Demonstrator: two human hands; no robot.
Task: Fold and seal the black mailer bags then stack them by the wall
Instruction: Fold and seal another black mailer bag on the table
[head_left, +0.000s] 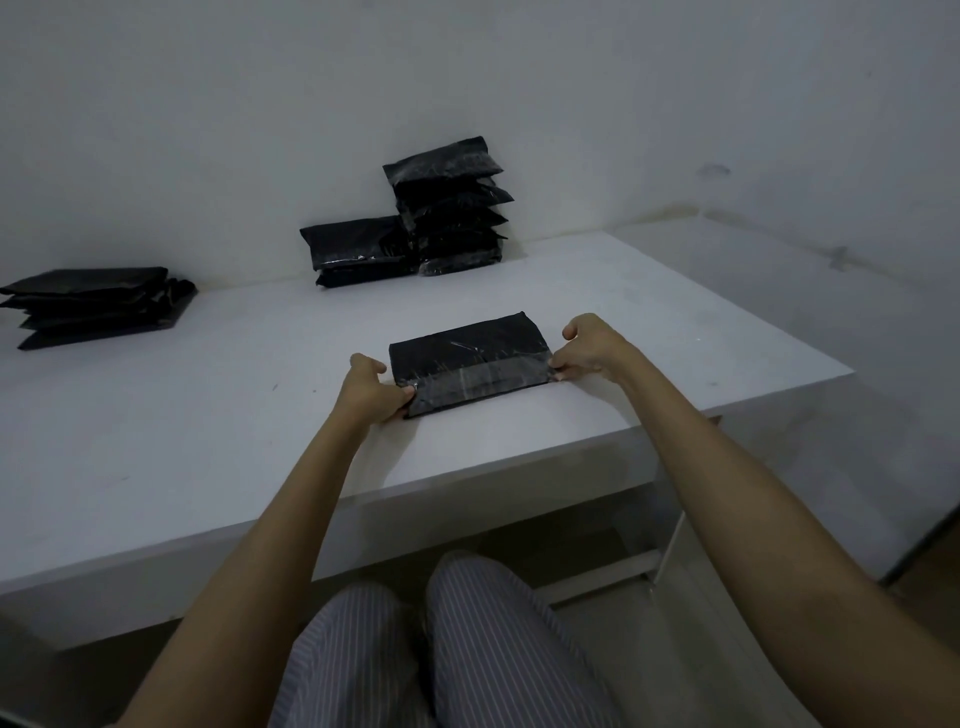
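Observation:
A black mailer bag (467, 353) lies folded on the white table (208, 415), its near flap turned over. My left hand (371, 392) pinches the bag's near-left corner. My right hand (584, 351) pinches its right edge at the fold. Against the wall stands a tall stack of sealed black bags (452, 208). A lower stack of sealed bags (358, 249) sits beside it on the left.
A loose pile of black mailer bags (93, 304) lies at the table's far left. The table's right edge runs close to the bag. My legs in striped trousers (441, 649) are below the front edge.

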